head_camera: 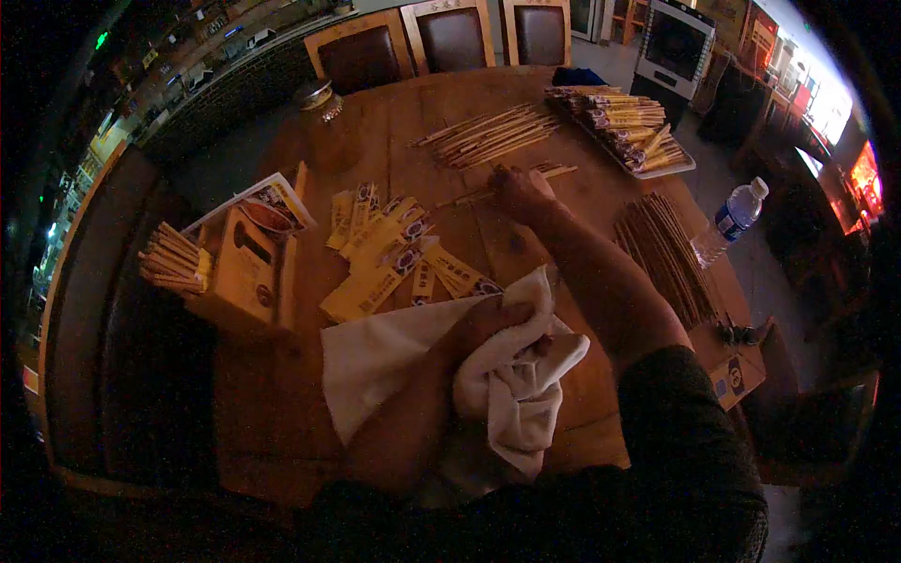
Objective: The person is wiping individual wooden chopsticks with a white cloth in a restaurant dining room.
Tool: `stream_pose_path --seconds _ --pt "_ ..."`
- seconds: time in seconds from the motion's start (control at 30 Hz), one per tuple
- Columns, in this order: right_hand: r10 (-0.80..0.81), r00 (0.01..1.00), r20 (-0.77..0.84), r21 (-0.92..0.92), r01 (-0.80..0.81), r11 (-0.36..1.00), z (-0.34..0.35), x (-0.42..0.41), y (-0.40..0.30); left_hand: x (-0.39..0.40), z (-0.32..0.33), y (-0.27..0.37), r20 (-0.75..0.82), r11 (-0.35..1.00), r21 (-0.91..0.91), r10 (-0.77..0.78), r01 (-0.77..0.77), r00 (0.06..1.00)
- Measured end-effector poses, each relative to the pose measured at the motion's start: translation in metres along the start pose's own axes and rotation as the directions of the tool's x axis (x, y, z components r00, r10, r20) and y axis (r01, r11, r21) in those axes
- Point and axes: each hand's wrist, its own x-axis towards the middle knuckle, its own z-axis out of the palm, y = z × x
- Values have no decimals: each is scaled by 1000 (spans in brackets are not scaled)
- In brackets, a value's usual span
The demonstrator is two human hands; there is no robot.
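Note:
My left hand (496,320) is closed on a white cloth (524,394), which hangs in folds over the near side of the wooden table (274,415). My right hand (521,190) reaches across the table, its fingers around or on a few chopsticks (464,199); their tips show on both sides of it, and the dark hides the exact grip. Beyond it lies a loose spread of chopsticks (493,134). Yellow printed paper sleeves (380,281) lie in an overlapping heap left of my right hand. Right of my forearm rests a dense row of bare chopsticks (662,253).
A tray (676,169) holds sleeved chopsticks at the far right. A plastic water bottle (735,214) stands at the right edge. On the left are a wooden box (246,267) and a chopstick bundle (172,260). A glass jar (322,105) and chairs (450,39) are at the back.

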Motion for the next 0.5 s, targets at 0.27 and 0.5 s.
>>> stream_pose_path --seconds 0.27,0.5 --pt "-205 977 -57 -56 202 978 14 5 25 -2 4 1 -81 996 -23 -85 83 993" --pt "-286 948 142 -119 303 946 -11 -6 10 -4 -4 -12 -106 995 -38 -91 87 990"
